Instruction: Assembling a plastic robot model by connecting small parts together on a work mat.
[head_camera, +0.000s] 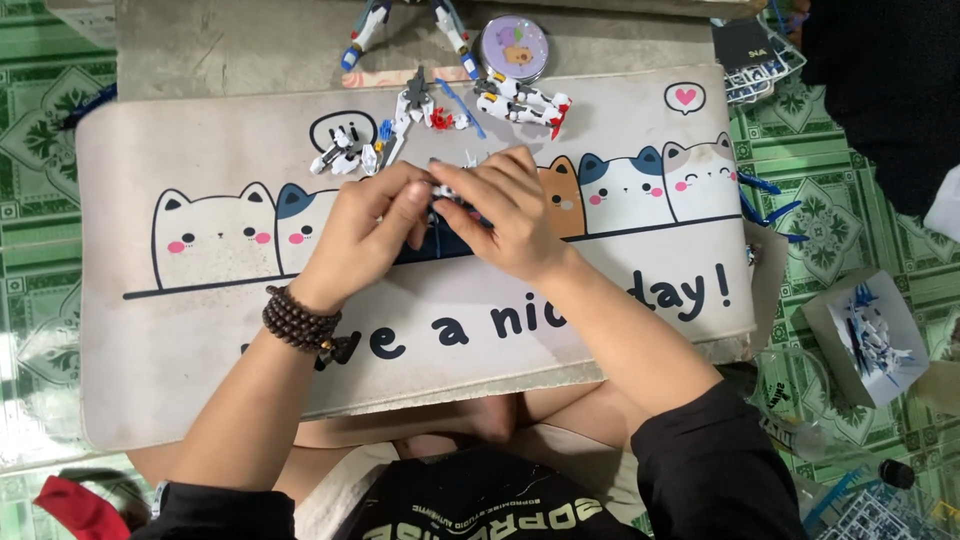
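- Left hand (375, 225): closed, fingers curled and thumb pressed in, pinching the left side of a small model part (447, 196) over the middle of the desk mat (180, 330). A dark bead bracelet (298, 322) sits on the wrist.
- Right hand (510, 210): closed over the same part from the right, fingers bent across its top; the two hands touch at the fingertips.
- Model part: white and dark blue, mostly hidden by the fingers. What shows runs roughly left to right between the hands; which end is front cannot be told. It is held just above the mat, in front of the printed cats.
- Beyond the hands, near the mat's far edge: loose white model limbs (345, 155), a white piece with red tips (520, 102) lying with its long axis left to right and red end to the right, and a small red piece (441, 120).
- Round purple tin (514, 46) lies past the far edge, beside two white-and-blue legs (365, 30).
- Right of the mat on the green patterned floor: an open box of white and blue bits (870, 335).
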